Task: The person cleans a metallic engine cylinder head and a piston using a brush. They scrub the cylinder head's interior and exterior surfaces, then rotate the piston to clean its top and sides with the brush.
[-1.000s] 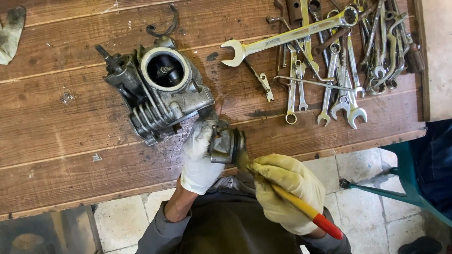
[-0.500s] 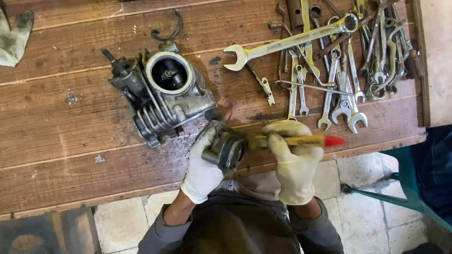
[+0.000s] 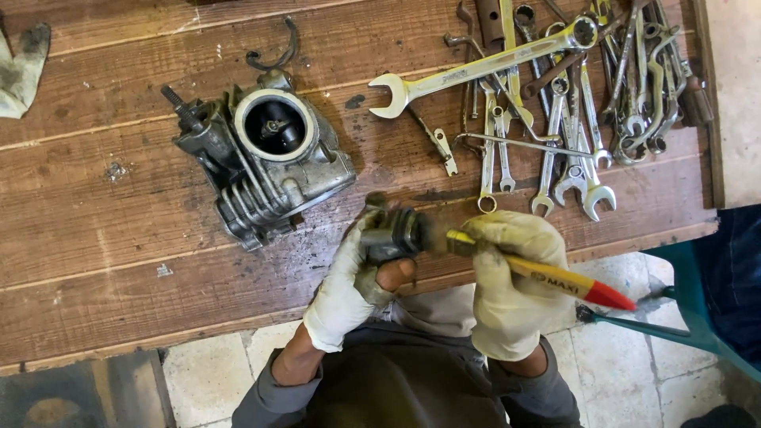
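Left hand [image 3: 349,289]: gloved, clenched around small grey engine part [image 3: 390,231] | Right hand [image 3: 507,289]: gloved, grasping yellow, red-tipped brush [image 3: 547,277], bristles against part | Wooden bench [image 3: 95,238] beneath.

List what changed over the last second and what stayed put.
The right hand swung the brush: red handle end first down-right, then level, now down-right again, bristles against the small metal part. The left hand kept gripping and turning that part. The engine block and wrenches stayed put.
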